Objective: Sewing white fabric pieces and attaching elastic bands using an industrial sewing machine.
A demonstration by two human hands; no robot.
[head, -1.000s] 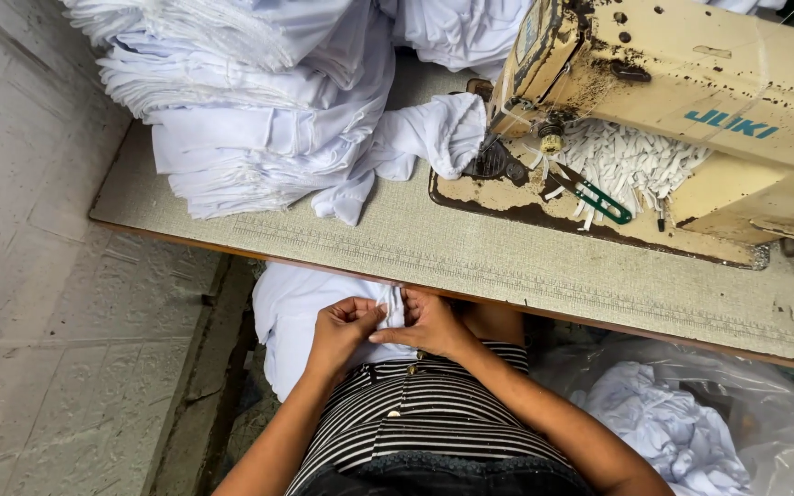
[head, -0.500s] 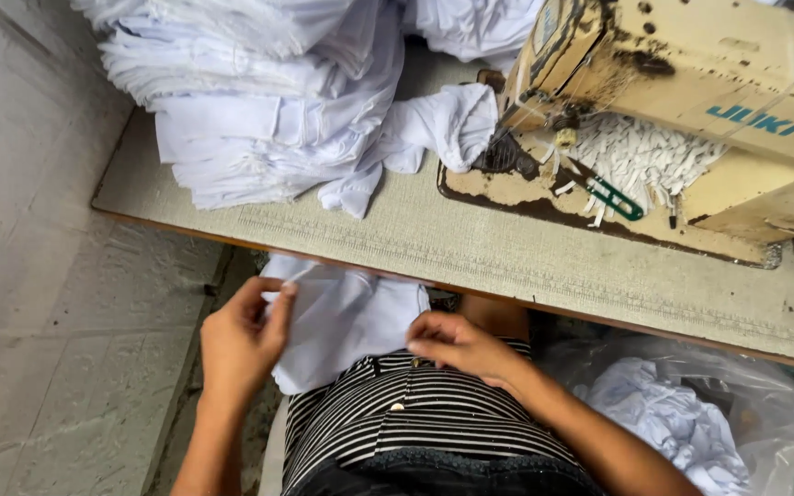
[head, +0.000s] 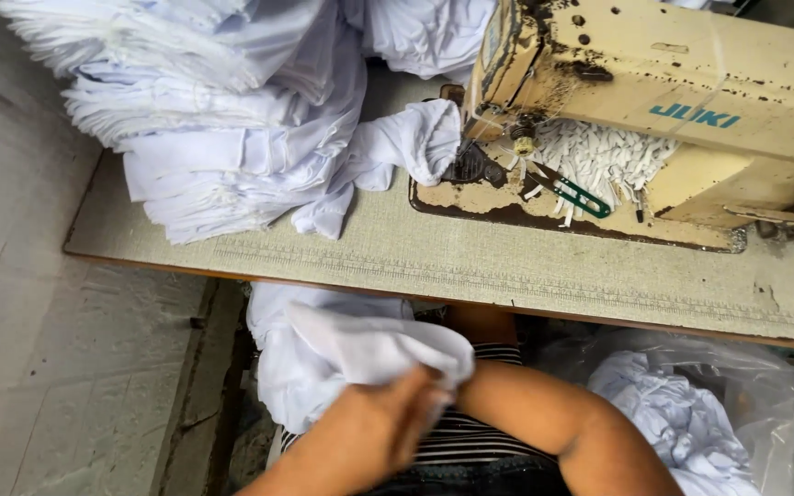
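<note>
A white cloth piece (head: 369, 354) lies bunched in my lap, below the table's front edge. My left hand (head: 392, 422), blurred by motion, grips the cloth from underneath at its lower edge. My right forearm comes in from the right, and my right hand (head: 464, 388) is tucked under the cloth's right corner beside the left hand. Its fingers are hidden. More white fabric (head: 287, 386) hangs below the cloth, over my striped shirt.
A beige sewing machine (head: 673, 119) stands on the grey table (head: 507, 266), with green-handled snips (head: 581, 195) and white scraps on its base. A tall stack of white garments (head: 213, 119) fills the table's left. A clear plastic bag of white cloth (head: 691, 413) sits at my right.
My hands parted and spread the cloth, the left swinging out to the left. Now both have come back together at my lap, with the cloth folded over them.
</note>
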